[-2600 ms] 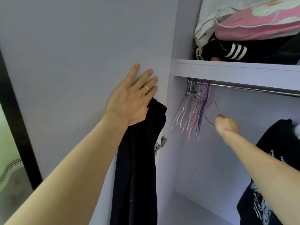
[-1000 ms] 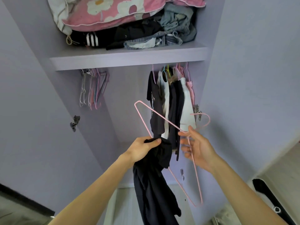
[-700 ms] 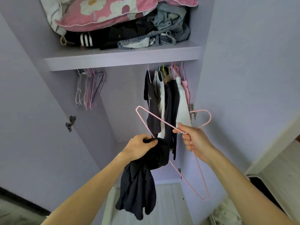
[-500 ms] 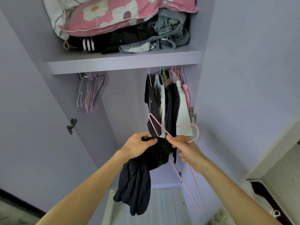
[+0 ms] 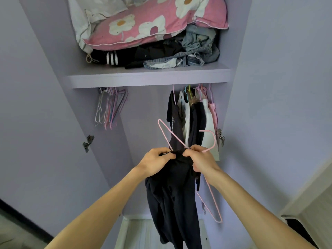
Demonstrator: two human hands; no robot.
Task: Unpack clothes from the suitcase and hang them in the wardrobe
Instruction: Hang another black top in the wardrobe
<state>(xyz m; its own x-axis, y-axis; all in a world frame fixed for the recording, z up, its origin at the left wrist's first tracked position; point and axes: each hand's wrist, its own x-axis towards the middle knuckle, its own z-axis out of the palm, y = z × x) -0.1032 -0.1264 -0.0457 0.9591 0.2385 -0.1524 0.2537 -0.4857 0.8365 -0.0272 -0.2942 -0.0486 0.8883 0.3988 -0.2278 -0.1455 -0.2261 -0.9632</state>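
Lilac wardrobe (image 5: 143,114) straight ahead, doors swung wide, shelf (image 5: 149,79) up top crammed with a pillow (image 5: 152,24) and a pile (image 5: 161,54) of clothes. Below it, spare hangers (image 5: 109,108) bunched at far left, hung clothes (image 5: 194,119) packed at far right, a bare stretch between. Near and centre, both hands busy on the garment (image 5: 172,203): left hand (image 5: 156,162) pinching a fold of the black top edge, fingers curled round it; right hand (image 5: 199,160) pinching the cloth just beside it and, by the look of it, clamping the hanger (image 5: 214,141) near the base of the hook too. Hanger tilted, one shoulder poking up to the far left above the knuckles, the other slanting down to the near right past the wrist, hook curling off to the right. Garment dangling loose and bunched below the hands, not yet on the wire. Probably the threading step, then. To do it well: find the neck opening first, not just any fold; spread it with the left hand; feed the raised shoulder through from inside; then tip the hanger level and ease the second shoulder in without stretching the collar. Keep a firm grip at the hook throughout, against a swinging wire snagging the hung clothes just behind. Shake the bunched cloth straight before lifting. Aim for the bare stretch, left of the hung clothes.
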